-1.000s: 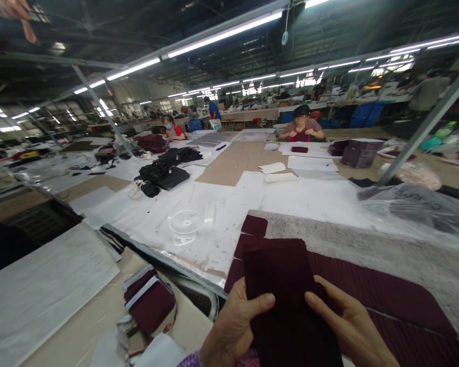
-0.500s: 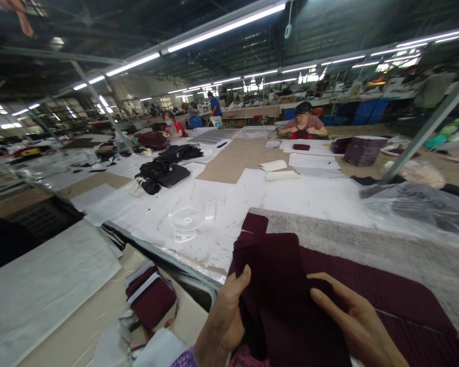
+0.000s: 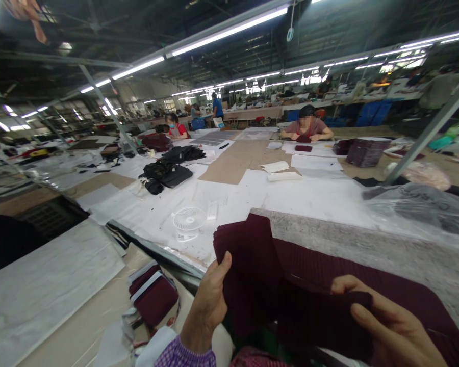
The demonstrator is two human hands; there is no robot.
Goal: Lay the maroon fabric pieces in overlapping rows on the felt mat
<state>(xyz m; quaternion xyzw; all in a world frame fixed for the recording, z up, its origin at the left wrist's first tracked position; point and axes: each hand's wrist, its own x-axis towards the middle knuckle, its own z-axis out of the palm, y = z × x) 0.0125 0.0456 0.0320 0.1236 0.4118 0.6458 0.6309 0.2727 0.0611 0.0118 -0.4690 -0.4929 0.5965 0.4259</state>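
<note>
A dark maroon fabric piece (image 3: 260,275) is held up in front of me at the bottom centre. My left hand (image 3: 208,306) grips its left edge, thumb on the front face. My right hand (image 3: 393,326) pinches its right edge at the lower right, fingers curled over the cloth. Behind the piece, more maroon fabric (image 3: 367,278) lies flat on a grey felt-covered surface (image 3: 348,239).
A small white fan (image 3: 187,220) lies on the white paper-covered table (image 3: 290,196). Bundled maroon pieces (image 3: 155,298) sit lower left. Black garments (image 3: 164,173) lie mid-table. A clear plastic bag (image 3: 416,204) is at right. A seated person (image 3: 308,127) works at the far end.
The maroon piece has been spread sideways: my left hand shifted left along its edge, my right hand moved right and down, and the cloth now stretches wider between them.
</note>
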